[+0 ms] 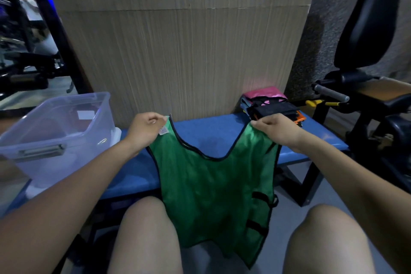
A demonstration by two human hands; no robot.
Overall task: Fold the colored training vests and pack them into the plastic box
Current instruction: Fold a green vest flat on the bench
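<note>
Left hand and right hand each pinch a shoulder of the green vest above the blue bench; plastic box on the bench's left end, stacked vests on its right.

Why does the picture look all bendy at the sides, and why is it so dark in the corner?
Head view: the wide lens bows the edges, so the plastic box and both forearms look stretched. The top left is dim with blue glow and blurry gym gear. Light falls brightest on the green vest, held up by the left hand and right hand. A soft shine marks the box's rim.

box left (on bench), vests right
</note>
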